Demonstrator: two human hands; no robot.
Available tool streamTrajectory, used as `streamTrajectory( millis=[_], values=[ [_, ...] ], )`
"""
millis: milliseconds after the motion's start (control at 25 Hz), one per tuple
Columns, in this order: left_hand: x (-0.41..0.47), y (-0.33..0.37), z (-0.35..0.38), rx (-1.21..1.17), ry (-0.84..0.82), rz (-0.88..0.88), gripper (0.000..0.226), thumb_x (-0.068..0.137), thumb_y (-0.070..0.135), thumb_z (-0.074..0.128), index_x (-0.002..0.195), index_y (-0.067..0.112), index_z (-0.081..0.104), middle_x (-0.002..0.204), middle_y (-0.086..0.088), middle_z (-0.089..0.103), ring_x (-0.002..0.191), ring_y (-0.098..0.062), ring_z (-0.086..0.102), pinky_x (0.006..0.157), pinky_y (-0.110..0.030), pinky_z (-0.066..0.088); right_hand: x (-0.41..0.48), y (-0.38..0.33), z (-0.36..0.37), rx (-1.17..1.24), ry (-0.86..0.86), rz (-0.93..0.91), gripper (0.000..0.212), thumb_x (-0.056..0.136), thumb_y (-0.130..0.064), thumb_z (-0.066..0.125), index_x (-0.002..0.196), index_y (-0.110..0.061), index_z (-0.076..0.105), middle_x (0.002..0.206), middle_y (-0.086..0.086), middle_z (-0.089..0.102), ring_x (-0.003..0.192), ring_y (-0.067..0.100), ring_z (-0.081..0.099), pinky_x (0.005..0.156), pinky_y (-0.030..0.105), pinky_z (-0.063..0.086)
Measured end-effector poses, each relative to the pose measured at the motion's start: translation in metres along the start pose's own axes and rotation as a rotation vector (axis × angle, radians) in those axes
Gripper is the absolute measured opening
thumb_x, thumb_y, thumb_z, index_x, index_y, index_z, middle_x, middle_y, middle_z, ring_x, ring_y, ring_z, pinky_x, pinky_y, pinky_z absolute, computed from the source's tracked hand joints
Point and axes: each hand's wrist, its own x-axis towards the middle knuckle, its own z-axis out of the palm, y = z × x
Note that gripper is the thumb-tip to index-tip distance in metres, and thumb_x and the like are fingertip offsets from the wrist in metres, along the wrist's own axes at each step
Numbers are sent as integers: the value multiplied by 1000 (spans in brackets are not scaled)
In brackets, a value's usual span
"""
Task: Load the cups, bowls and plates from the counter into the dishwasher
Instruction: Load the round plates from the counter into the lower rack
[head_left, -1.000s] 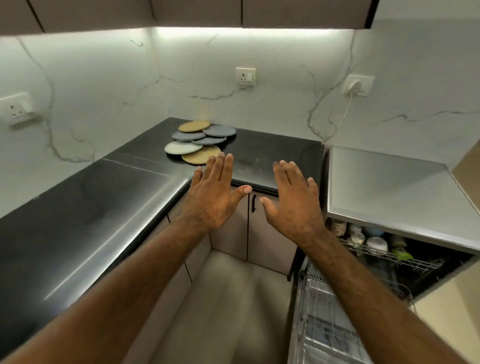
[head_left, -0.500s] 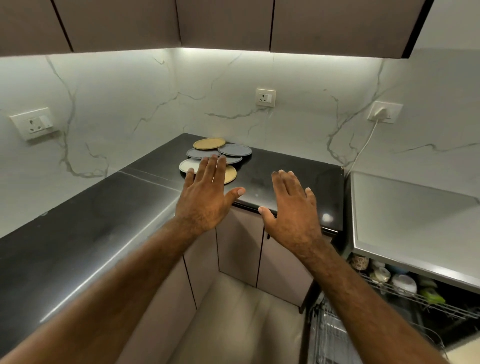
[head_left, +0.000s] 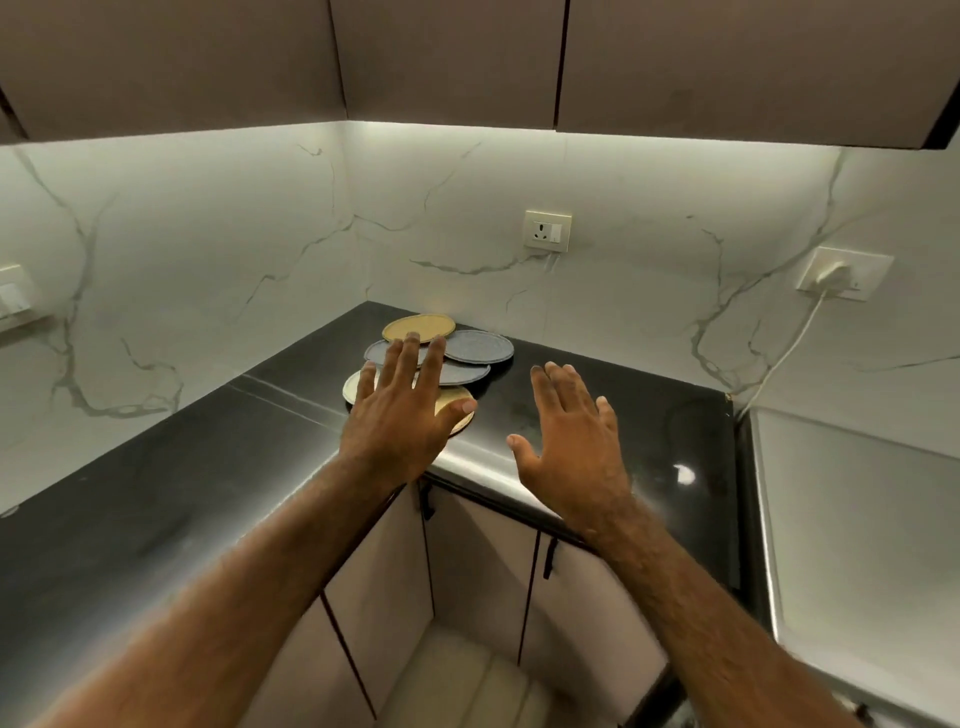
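Note:
Several flat plates lie overlapping in the corner of the black counter (head_left: 156, 499): a yellow plate (head_left: 418, 327) at the back, a grey plate (head_left: 479, 346) to its right, more grey ones beneath, and a white and a yellow one at the front, partly hidden. My left hand (head_left: 402, 410) hovers over the front plates with straight, spread fingers and holds nothing. Over bare counter to the right of the plates, my right hand (head_left: 571, 436) is also flat and empty. The dishwasher's inside is out of view; only its grey top (head_left: 857, 519) shows at the right.
Marble walls close the corner behind the plates. A wall socket (head_left: 548, 231) sits above them, and a plugged-in charger (head_left: 836, 273) with a white cable hangs at right. Dark upper cabinets (head_left: 727, 62) overhang. Base cabinet doors (head_left: 478, 561) and pale floor lie below.
The view has risen and moved toward the corner; the dishwasher racks have dropped out of sight. Both hands have advanced toward the plates, the left now over the front ones.

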Motion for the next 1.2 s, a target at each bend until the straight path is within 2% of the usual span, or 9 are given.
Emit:
streamTrajectory(
  millis=[320,760,880,1040,1200],
  values=[
    [88,-9,42,3,-1,-19,86,97,75,21,162,27,-8,170,-10,-9,157,-27,-9,126,-52,1,92,33,32,48,0,-61,90,90,-46,65,160,-20,14,168,5,13,155,23,8,122,54,17],
    [233,-100,133,-9,-108,-67,83,97,76,20,161,34,-12,170,-7,-13,157,-26,-12,125,-52,-2,236,46,138,57,-98,-80,88,91,-45,64,159,-21,14,167,5,15,154,23,10,121,55,23],
    [287,-132,166,-12,-122,-61,82,97,76,19,161,33,-11,170,-7,-12,157,-27,-11,124,-51,-2,294,53,177,50,-115,-25,87,92,-45,63,159,-24,12,167,3,13,155,22,8,122,54,21],
    [338,-172,207,-24,-159,-90,83,97,76,18,162,32,-7,171,-7,-8,157,-27,-7,124,-51,1,355,51,234,104,-154,94,87,91,-44,63,158,-25,12,165,3,18,153,22,14,121,49,25],
    [388,-208,247,-17,-216,-138,83,96,76,17,163,30,-3,171,-10,-2,158,-28,-3,125,-53,7,405,49,288,143,-234,150,85,94,-45,58,160,-23,9,167,4,12,154,22,8,124,42,17]
  ],
)
